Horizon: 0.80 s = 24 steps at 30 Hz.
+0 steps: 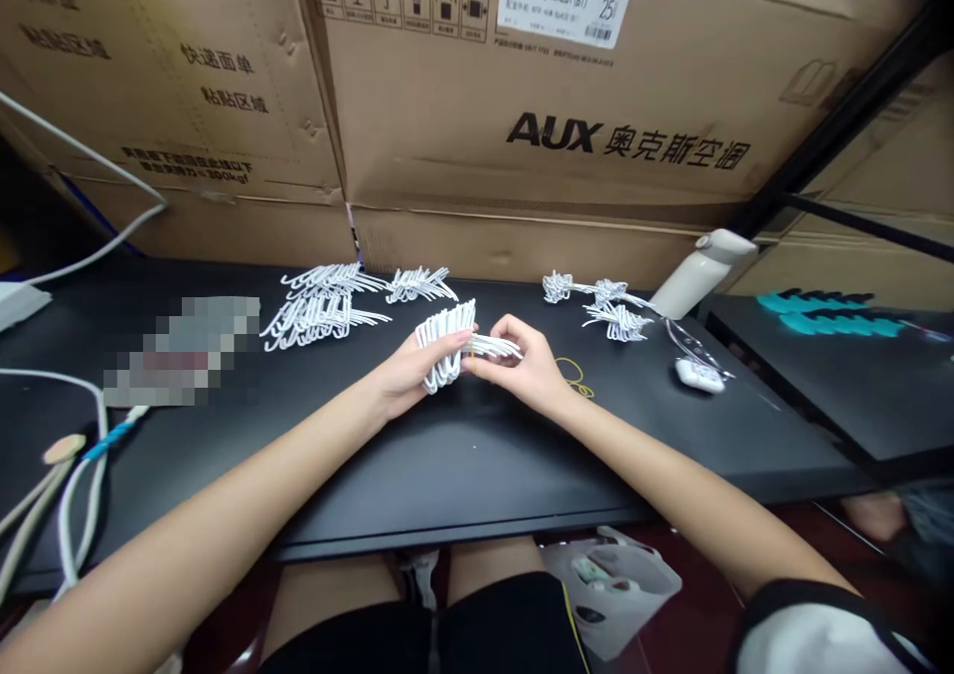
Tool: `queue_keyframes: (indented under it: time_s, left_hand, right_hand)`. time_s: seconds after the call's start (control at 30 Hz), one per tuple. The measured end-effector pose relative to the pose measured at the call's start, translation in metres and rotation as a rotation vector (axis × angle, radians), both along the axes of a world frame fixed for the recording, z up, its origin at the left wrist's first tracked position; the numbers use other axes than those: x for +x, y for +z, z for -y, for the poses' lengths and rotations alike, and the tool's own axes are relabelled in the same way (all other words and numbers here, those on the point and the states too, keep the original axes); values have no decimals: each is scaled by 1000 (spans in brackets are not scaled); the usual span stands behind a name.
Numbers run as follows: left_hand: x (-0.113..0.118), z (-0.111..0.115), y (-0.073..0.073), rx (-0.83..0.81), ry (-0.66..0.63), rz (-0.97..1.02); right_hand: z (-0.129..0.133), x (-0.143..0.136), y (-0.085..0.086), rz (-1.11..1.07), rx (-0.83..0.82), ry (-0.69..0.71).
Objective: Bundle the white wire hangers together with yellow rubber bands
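My left hand [408, 374] is closed round a bundle of thin white hooks [441, 358], its thumb pressed across the top. The hooks' curved ends fan up and down beside that hand, and their straight ends point right. A yellow rubber band [473, 356] crosses the straight ends. My right hand [533, 361] is closed at this side, thumb tip on the band and fingers curled about the straight ends. Further white hook bundles lie behind my left hand: one stack [317, 318] and a smaller bunch [418, 284]. Loose yellow rubber bands [579, 388] rest beside my right wrist.
Tall cardboard boxes [462, 107] wall off the back of the black table [462, 485]. More white bunches [617, 324], a white bottle [701, 271] and a white earphone case [699, 376] stand right. White cables [96, 435] and a blurred-out flat object [186, 351] lie left.
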<state>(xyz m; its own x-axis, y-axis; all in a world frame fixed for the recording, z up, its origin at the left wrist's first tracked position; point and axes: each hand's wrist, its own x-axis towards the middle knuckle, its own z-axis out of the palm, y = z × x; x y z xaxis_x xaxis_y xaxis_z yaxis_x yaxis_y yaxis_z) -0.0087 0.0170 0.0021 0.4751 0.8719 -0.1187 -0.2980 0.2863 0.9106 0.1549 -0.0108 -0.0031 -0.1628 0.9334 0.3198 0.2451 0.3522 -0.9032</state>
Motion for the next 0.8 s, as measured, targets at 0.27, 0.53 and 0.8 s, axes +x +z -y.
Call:
queue_keyframes:
  time_s: [0.27,0.53,0.8]
  left_hand:
    - [0,-6,-2,7,111,72]
    - [0,-7,8,-87,350,78]
    - [1,-5,11,-142,345,152]
  right_hand:
    - [8,-11,-13,-5,10,181]
    - [19,-11,-13,347,652,209]
    - [13,-11,-16,174,309,-67]
